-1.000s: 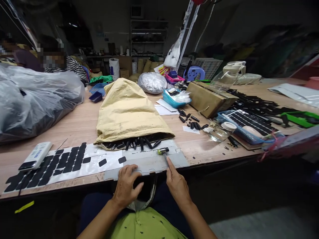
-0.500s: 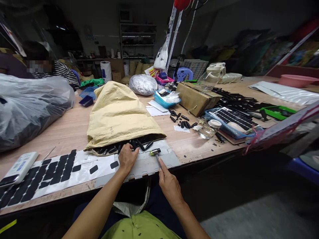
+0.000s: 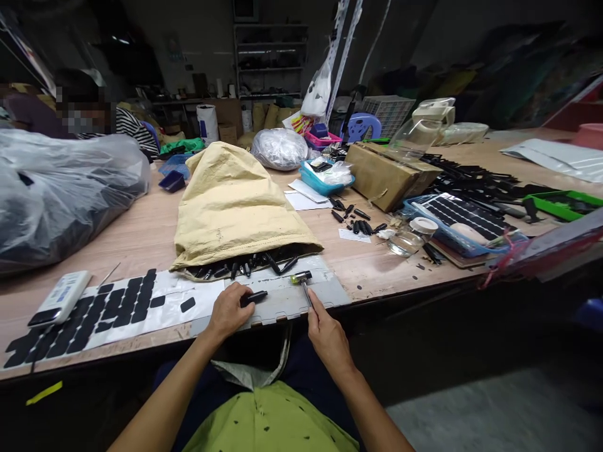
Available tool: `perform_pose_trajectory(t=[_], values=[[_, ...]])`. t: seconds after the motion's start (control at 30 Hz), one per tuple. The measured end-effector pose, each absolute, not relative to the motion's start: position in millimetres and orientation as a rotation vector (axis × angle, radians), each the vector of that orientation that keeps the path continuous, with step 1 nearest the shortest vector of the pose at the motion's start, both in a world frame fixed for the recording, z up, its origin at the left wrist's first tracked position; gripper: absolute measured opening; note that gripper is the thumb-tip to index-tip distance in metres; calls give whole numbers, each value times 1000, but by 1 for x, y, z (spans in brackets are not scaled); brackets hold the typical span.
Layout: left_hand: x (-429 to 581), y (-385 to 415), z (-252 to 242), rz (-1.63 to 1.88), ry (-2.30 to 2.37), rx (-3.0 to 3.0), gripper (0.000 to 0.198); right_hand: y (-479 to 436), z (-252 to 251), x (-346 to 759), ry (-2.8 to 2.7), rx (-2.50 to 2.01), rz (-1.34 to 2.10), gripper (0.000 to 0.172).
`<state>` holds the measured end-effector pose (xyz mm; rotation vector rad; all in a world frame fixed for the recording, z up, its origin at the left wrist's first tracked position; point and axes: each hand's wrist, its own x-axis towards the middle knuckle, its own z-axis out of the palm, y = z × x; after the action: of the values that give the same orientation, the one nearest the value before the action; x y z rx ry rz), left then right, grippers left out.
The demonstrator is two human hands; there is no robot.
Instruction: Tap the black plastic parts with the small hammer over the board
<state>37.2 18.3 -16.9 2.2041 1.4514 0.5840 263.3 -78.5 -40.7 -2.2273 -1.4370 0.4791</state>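
Over the grey board (image 3: 277, 304) at the table's front edge, my left hand (image 3: 230, 309) is closed on a black tapered handle (image 3: 255, 297), which points to the right. My right hand (image 3: 326, 328) grips the shaft of a small hammer (image 3: 301, 277); its yellow and black head is over the board, to the right of the black handle. Behind both hands lies a yellowish woven sack (image 3: 240, 213), its mouth facing me. Several similar black handles (image 3: 235, 269) spill from that mouth.
White sheets with black patches (image 3: 136, 298) and a white scale-like device (image 3: 61, 298) lie left. A plastic-wrapped bundle (image 3: 66, 201) stands behind them. To the right are a carton (image 3: 384, 179), a clear jar (image 3: 406, 242) and a blue tray (image 3: 499, 245). A person (image 3: 127, 129) sits far left.
My left hand has drawn back from the sack's mouth towards me, bringing out a black handle. My right hand still holds the hammer. The whole view has shifted slightly.
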Motion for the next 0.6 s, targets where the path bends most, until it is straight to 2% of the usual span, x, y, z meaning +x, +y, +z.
perform_pose_trajectory(t=[0.13,0.37,0.6], values=[[32,17,-28,701,1375,2205,18,-79,-39,262,-1397,-2227,494,50],[33,19,-30,708,1363,2153,13,-83,-38,257,-1250,-2122,574,51],[32,20,-31,692,1367,2101,13,-96,-28,228,-1483,-1715,577,45]])
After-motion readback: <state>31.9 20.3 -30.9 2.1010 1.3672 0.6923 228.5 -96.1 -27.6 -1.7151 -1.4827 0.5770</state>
